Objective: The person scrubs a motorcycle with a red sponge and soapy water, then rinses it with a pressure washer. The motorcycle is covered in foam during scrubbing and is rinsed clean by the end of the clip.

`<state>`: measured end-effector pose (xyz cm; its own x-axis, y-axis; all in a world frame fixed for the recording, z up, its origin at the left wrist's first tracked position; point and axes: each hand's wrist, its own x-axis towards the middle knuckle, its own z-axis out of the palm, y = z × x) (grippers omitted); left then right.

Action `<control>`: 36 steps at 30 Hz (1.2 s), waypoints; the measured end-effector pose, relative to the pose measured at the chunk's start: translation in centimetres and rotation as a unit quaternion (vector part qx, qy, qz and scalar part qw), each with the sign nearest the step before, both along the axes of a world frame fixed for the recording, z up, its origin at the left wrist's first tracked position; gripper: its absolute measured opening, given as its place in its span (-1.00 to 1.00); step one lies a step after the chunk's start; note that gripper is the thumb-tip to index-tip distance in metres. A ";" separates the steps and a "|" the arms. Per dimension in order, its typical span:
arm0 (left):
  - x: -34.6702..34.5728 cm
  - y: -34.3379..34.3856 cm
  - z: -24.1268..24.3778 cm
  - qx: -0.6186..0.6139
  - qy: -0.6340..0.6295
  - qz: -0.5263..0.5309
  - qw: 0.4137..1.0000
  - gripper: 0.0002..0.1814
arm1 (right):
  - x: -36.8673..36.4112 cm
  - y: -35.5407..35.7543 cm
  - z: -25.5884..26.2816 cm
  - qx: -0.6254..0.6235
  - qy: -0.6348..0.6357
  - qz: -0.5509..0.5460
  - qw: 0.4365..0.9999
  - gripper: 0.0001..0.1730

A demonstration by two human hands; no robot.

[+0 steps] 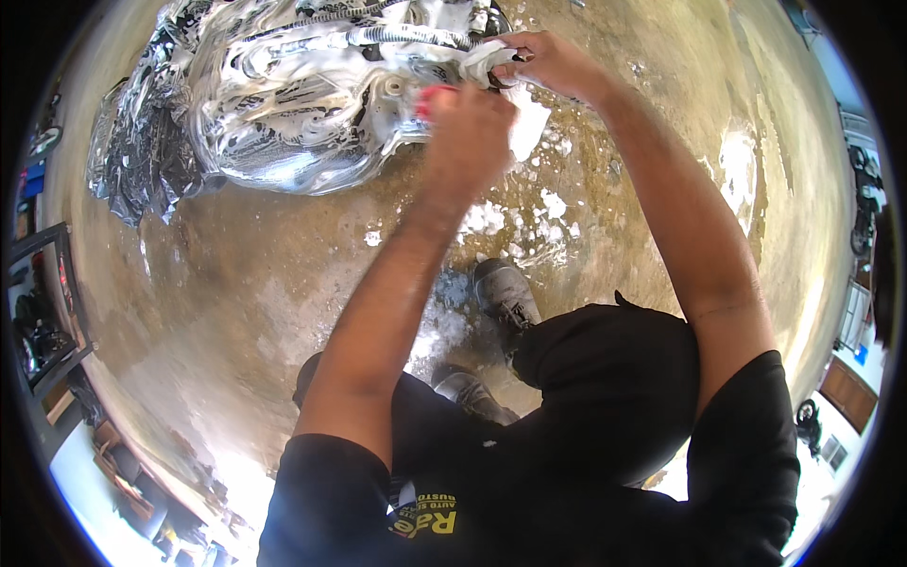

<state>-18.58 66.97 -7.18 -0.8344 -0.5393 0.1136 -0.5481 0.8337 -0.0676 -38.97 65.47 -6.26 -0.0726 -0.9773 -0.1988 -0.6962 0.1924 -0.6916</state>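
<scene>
A large machine part covered in white foam (283,120) lies at the upper left; it looks like an engine or vehicle assembly. Along its upper side runs a foamy corrugated hose (397,35). My left hand (471,120), blurred, is closed around a red object (434,101) against the foamy surface; bristles are not clear, so its kind cannot be told. At the right end of the part, my right hand (538,64) pinches a white foamy piece (485,60), perhaps cloth or foam-covered plastic. Black plastic sheeting (152,149) covers the part's left end.
Foam clumps (545,220) are scattered over the wet concrete floor (248,262). My shoes (504,290) stand just below the work. A dark-framed rack or opening (49,305) is at the left rim, and a motorcycle (808,425) is at the right rim.
</scene>
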 end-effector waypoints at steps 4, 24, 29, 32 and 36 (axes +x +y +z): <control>-0.9 1.2 -4.6 -0.126 -0.057 -0.113 0.984 -0.80 | 2.0 -2.1 0.6 0.028 0.004 0.004 1.000 -0.38; 3.3 0.5 -9.6 0.160 0.425 0.316 0.833 -0.91 | 0.2 -1.8 0.1 0.077 -0.046 0.056 0.994 -0.31; -0.5 4.6 -13.0 0.305 0.733 0.247 0.556 -0.82 | 0.1 -2.9 0.2 0.076 -0.016 0.083 0.994 -0.30; -0.3 7.4 -15.7 0.447 0.681 0.289 0.503 -0.65 | -1.3 -2.4 -0.4 0.078 -0.050 0.045 0.995 -0.30; 3.8 4.4 -19.8 0.508 0.659 0.368 0.415 -0.58 | -0.6 -2.6 -1.4 0.088 -0.084 0.022 0.992 -0.28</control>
<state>-14.83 71.38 -26.95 0.0251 -0.9209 -0.3890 0.3177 -0.3616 0.8765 -39.62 62.90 -7.63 0.0170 -0.9279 -0.3724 -0.5846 0.2930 -0.7566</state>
